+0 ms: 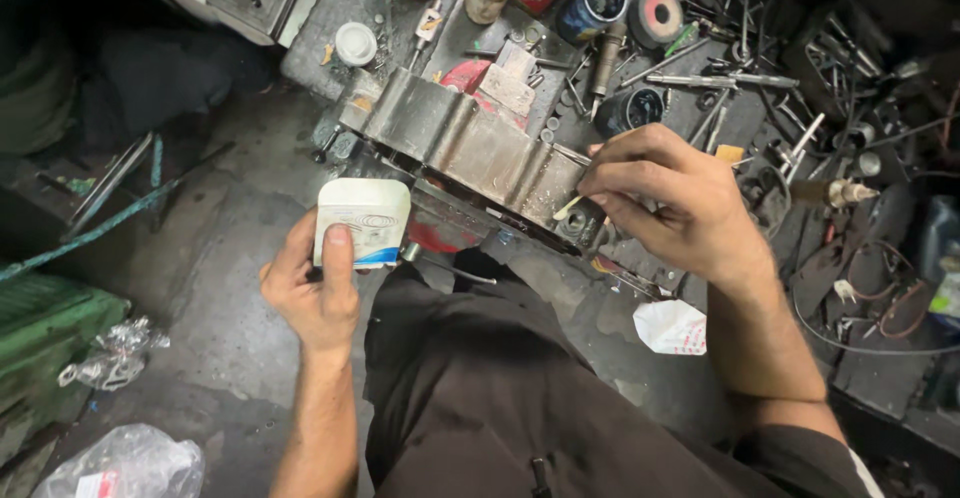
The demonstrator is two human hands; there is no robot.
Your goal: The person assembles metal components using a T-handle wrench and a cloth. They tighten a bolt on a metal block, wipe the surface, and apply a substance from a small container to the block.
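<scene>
Grey ribbed metal casting (470,148), worn and greasy, long axis running upper-L to lower-R on the floor betw. both hands; R hand (665,193) nearer, pinching a thin pale stick (568,207) against its lower-R end; L hand (318,283) apart, gripping a white-blue tub (362,222); loose tools (700,80) beyond.

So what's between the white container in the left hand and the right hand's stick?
The ribbed metal casing spans the gap in the head view, between container and stick.

Tub (362,221) left of casing (470,153).
</scene>
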